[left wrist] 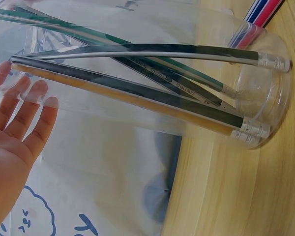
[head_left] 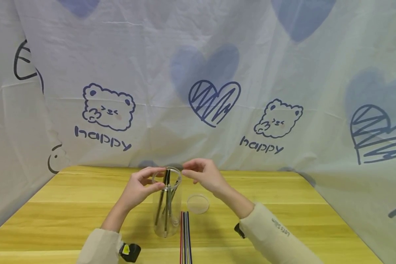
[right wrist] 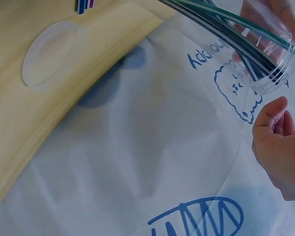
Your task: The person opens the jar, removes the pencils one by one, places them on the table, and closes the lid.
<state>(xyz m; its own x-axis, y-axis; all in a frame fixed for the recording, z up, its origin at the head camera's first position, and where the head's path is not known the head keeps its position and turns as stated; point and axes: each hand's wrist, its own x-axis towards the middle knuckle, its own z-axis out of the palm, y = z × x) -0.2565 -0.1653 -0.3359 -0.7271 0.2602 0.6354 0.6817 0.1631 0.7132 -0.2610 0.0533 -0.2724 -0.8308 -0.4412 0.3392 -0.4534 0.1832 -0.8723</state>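
— Item one, the hands?
— Left hand [head_left: 142, 184]: thumb on the near side, fingers on the far side, gripping the upper end of a clear, cylindrical plastic jar [head_left: 177, 200]. Right hand [head_left: 206, 174]: fingers loosely bent, thumb and forefinger parted, nothing visible between them; just right of the rim, apart from it.

— The jar's placing and contents?
— Upright on the yellow wood-grain table [head_left: 69, 205], long axis vertical, directly below the left fingers. Contents: several slim pencils [left wrist: 137, 90], black, green and orange-tan, leaning at different angles, metal-banded ends down.

— Which relation counts?
— The mouth of the jar lies just left of the right fingertips, facing up. The left hand is the nearer, being in contact.

— Further out?
— A clear, round, flat lid [head_left: 198, 204], right of the jar and nearer the person than the right fingers; a row of thin red, white and blue sticks [head_left: 184, 238], just right of the base, running near to far. Far side: a white cloth [head_left: 161, 121] printed with blue hearts and bears.

— Defects of view?
— Near ends of the sticks cut off; left thumb outside the left wrist view; pencils overlap, so their number is uncertain.
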